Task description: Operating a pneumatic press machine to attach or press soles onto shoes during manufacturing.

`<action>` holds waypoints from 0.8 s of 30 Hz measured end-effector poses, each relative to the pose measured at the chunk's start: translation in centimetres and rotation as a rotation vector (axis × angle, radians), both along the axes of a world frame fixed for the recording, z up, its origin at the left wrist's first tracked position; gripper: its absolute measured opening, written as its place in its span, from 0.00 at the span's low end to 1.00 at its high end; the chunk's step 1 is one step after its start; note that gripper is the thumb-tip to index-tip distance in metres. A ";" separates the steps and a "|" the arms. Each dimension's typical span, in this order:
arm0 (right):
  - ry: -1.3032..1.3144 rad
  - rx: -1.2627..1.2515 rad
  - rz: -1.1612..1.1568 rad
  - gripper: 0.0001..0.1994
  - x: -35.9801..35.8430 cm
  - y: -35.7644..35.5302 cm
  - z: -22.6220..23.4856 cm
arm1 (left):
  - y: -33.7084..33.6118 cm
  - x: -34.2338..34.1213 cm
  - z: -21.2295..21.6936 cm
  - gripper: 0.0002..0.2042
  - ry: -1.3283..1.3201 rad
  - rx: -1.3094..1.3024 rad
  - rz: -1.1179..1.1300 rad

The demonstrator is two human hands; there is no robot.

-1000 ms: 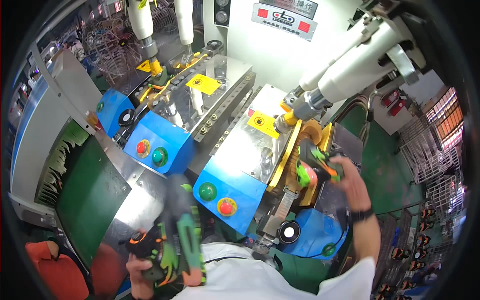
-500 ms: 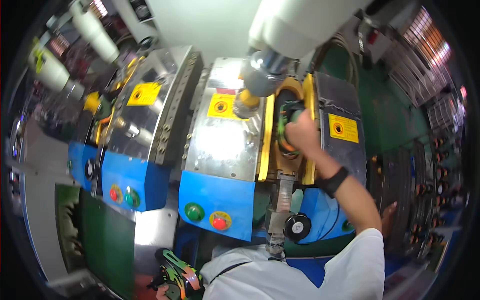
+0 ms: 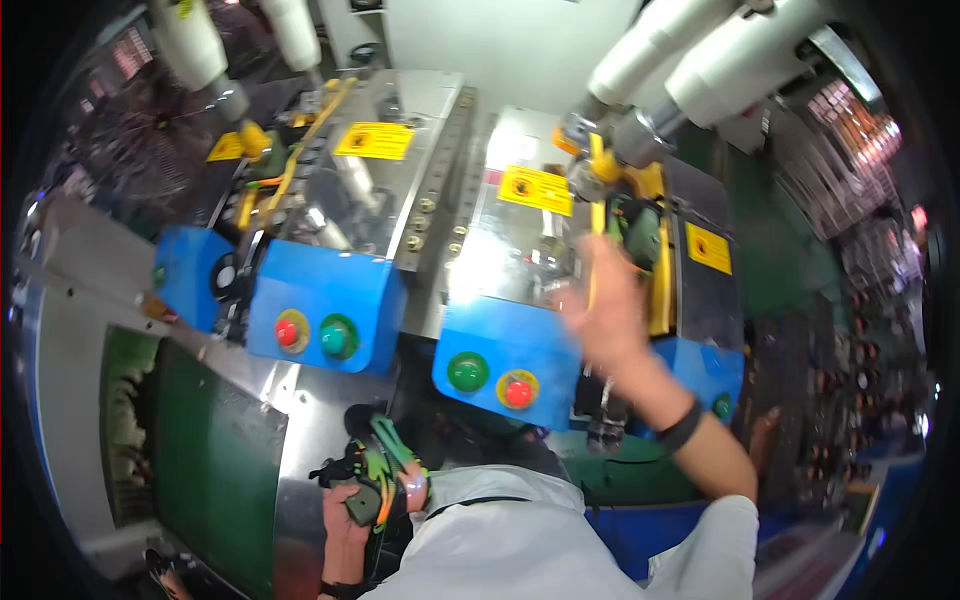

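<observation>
My left hand (image 3: 343, 512) is closed around a black, green and orange shoe (image 3: 385, 470), low and left against my white shirt. My right hand (image 3: 612, 315) is empty and somewhat blurred, its thumb apart from the fingers. It hovers over the front edge of the middle machine, just before the slot between the yellow side plates. A second shoe (image 3: 641, 236), dark with green, sits in that slot beyond my fingers. My hand covers part of the slot.
The machine's blue front panel (image 3: 505, 365) carries a green button (image 3: 468, 372) and a red button (image 3: 518, 390). Another such machine (image 3: 325, 305) stands to the left. White cylinders (image 3: 750, 65) slant down from above. Racks (image 3: 860, 370) line the right side.
My right hand has let go of the shoe in the slot and drawn back toward me. The view has turned right to left across the machines. My left hand has risen with its shoe.
</observation>
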State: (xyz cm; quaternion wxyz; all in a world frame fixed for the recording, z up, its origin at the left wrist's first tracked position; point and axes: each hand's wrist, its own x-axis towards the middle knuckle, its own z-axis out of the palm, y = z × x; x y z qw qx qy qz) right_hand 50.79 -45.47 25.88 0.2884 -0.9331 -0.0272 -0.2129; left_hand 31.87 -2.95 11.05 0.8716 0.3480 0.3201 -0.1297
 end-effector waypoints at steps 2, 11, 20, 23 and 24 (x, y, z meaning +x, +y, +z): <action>-0.101 -0.152 0.160 0.28 -1.2 8.7 -1.6 | -0.9 1.4 1.3 0.24 -0.072 0.084 0.074; 0.117 -0.248 0.358 0.30 -3.6 17.0 -7.3 | 1.2 -2.1 0.7 0.22 -0.068 -0.007 0.147; 0.441 0.487 0.906 0.23 -18.2 24.0 -14.8 | 6.2 -13.2 -1.2 0.17 -0.051 0.501 0.335; 0.546 0.388 1.089 0.21 -19.7 22.9 -13.5 | 6.1 -10.9 -2.6 0.33 0.119 0.899 0.456; 0.528 0.328 1.092 0.20 -19.9 22.6 -14.2 | 5.4 -8.7 -1.5 0.37 0.244 1.048 0.377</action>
